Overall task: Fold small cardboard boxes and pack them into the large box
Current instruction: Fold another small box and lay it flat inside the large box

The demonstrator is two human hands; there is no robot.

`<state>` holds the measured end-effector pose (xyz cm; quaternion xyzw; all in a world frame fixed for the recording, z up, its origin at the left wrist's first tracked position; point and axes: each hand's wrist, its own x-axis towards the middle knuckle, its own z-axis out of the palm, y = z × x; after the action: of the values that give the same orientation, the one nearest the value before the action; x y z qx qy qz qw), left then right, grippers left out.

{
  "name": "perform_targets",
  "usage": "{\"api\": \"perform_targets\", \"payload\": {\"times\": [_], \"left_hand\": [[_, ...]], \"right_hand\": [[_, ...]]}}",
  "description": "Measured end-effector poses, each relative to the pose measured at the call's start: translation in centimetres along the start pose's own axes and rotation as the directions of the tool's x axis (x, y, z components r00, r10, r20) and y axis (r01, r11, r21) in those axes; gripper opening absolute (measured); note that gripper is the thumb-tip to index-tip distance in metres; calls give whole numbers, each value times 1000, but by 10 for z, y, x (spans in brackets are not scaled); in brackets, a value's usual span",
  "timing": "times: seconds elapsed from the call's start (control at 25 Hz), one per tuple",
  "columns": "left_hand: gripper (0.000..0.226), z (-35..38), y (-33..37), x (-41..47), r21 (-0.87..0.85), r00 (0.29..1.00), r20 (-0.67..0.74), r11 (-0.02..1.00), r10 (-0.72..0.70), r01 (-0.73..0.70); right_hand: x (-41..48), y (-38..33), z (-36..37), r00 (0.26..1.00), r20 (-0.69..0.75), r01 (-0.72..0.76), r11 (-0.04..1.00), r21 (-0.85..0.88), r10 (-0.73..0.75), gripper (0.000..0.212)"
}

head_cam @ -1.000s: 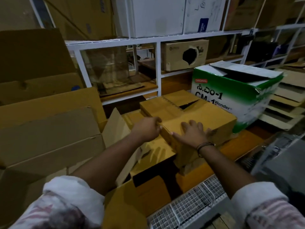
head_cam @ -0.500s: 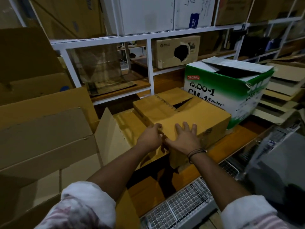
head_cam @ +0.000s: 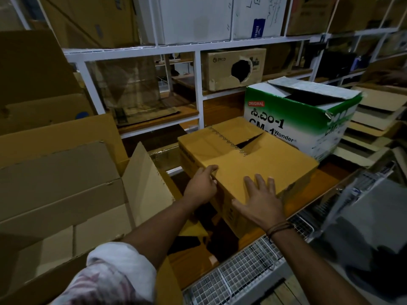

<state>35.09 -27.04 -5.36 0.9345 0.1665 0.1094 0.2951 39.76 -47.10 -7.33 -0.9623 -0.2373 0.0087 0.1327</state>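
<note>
The small cardboard box (head_cam: 259, 164) sits on the wooden bench (head_cam: 312, 190) in the middle of the view, set at an angle. One corner points back toward the person, and the longer sides run from far left to near right. Its top flaps are folded down but not flush: a dark wedge-shaped gap opens near the middle and widens toward the far right. A row of small printed marks runs along one flap edge.

The left hand (head_cam: 202, 186) is at the box's near-left side, fingers curled against that edge and the forefinger up on the top rim, gripping it. The right hand (head_cam: 259, 199) lies flat on the top panel by the near corner, fingers spread and straight, pressing down and clutching nothing. A dark cord band (head_cam: 279, 227) circles that wrist.

To the left stands the large box (head_cam: 66, 183), open, with one flap (head_cam: 145, 183) leaning out toward the small box but apart from it. Just behind the small box on the right is a green and white carton (head_cam: 312, 119), its top flaps loose. A white metal rack (head_cam: 198, 49) fills the background, and one shelf holds a brown carton with a torn hole (head_cam: 235, 69). A wire mesh panel (head_cam: 242, 274) lies at the bench's near edge.
</note>
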Motion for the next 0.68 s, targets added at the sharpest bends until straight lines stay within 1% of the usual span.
{"api": "perform_targets", "payload": {"times": [0.12,0.24,0.44,0.6,0.68], "left_hand": [[48,3,-2,4,12,1000,11,1000,6,-6],[51,-3,-8,11,52,999,13,998,-45,44],[63,-26,-21,26,7,976,6,976,-216,216],[70,-39,-20,42,-46,928,43,927,-371,372],[75,-46,-15,46,-79,909,58,906,-412,416]], "right_hand": [[-7,8,-3,1000,-11,9,1000,29,-8,89],[-16,15,-6,998,-46,33,999,41,-31,88],[-44,42,-1,994,-107,42,992,121,-29,81],[-65,44,3,985,-169,-7,990,139,31,74],[-71,40,6,981,-187,-26,989,146,53,73]]}}
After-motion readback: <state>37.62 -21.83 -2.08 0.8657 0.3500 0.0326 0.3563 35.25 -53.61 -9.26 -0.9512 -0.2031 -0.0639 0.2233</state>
